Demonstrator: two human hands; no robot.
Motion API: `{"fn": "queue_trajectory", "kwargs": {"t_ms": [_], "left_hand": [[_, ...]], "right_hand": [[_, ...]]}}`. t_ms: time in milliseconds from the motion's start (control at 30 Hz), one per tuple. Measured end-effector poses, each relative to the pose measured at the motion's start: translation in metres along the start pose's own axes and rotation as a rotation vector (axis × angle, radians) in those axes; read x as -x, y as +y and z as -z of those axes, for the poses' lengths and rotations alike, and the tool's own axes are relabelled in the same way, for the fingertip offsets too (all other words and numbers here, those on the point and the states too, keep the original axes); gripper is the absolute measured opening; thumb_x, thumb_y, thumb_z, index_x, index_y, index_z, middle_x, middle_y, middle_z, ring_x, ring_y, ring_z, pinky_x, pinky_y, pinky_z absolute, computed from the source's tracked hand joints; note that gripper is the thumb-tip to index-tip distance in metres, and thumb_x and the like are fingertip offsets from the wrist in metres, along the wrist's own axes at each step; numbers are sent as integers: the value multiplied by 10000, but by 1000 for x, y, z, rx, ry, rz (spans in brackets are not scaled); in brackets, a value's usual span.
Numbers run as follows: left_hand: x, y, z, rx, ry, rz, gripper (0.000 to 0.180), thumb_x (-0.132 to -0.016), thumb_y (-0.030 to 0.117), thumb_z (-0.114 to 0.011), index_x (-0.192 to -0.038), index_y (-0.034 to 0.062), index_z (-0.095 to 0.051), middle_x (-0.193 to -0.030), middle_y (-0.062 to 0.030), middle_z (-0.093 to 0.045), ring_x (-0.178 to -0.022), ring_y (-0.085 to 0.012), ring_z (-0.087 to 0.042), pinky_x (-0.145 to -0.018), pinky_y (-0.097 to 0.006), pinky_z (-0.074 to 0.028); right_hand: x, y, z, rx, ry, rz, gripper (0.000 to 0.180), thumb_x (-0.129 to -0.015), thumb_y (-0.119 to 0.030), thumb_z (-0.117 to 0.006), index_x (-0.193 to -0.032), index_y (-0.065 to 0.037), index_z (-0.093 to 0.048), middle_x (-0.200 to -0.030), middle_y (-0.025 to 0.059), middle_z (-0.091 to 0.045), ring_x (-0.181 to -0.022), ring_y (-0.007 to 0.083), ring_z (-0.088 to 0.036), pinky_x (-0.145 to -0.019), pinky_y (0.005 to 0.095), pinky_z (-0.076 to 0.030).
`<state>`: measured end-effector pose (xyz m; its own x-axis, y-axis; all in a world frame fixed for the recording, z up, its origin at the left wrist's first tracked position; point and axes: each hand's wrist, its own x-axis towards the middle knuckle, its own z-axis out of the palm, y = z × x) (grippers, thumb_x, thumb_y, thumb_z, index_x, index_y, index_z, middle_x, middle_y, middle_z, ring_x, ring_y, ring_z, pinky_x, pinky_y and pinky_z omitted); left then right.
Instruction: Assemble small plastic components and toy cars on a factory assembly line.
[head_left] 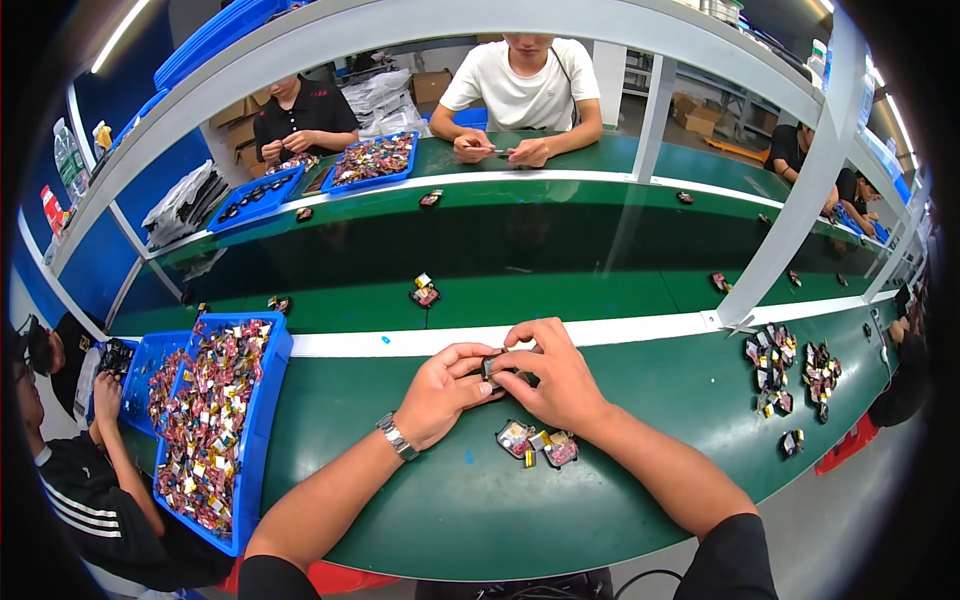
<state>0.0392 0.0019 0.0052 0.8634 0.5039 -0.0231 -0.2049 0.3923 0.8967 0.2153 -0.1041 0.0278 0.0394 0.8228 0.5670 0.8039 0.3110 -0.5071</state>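
Both my hands meet over the green bench and close on one small black casing (490, 368), mostly hidden by the fingers. My left hand (445, 396), with a metal watch at the wrist, grips it from the left. From the right, my right hand (556, 378) pinches it between thumb and fingers. Just below the hands lie small black-edged assemblies (516, 439) with pink boards and yellow-and-white parts. They rest on the bench, apart from my fingers.
At left stands a blue tray (262, 440) heaped with small boards. More assemblies (770, 365) lie in piles at right. Beyond a white rail (630, 333), a green conveyor (550, 295) carries a few assemblies. A white post (790, 235) rises at right. Other people sit around.
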Motion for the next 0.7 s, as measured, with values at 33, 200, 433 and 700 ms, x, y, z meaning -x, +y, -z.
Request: {"fn": "queue_trajectory", "kwargs": {"t_ms": [33,200,433,700], "left_hand": [[0,-1,1,-11,-10,-16,390,-944,-5,-606,-1311,10,-473,-1269,-126,-593,-1165,-203,-615,-1019,-406,-535],[-1,-1,-2,-17,2,-5,401,-939,-17,-594,-1322,-7,-474,-1310,-144,-572,-1162,-210,-621,-1009,-388,-547],[2,-3,0,-64,4,14,317,-967,27,-590,-1270,11,-498,-1258,-126,-613,-1124,-197,-639,-957,-378,-560],[1,-4,1,11,-23,-34,290,-980,5,-551,-1260,42,-485,-1324,-131,-583,-1181,-212,-610,-997,-400,-533]], "right_hand": [[0,2,-1,-13,15,13,110,-785,-83,-758,-889,-94,-724,-1112,55,-600,-1051,268,-541,-832,376,-497],[0,3,1,-52,-2,37,106,-795,-98,-750,-897,-90,-722,-1243,87,-580,-1160,305,-515,-924,407,-478],[1,3,4,-156,-130,94,91,-800,-104,-736,-881,-75,-706,-1323,102,-561,-1240,343,-483,-1033,451,-431],[8,-2,-7,-42,37,103,149,-779,-73,-757,-914,-60,-695,-1217,84,-598,-1164,310,-541,-929,404,-506]]}}
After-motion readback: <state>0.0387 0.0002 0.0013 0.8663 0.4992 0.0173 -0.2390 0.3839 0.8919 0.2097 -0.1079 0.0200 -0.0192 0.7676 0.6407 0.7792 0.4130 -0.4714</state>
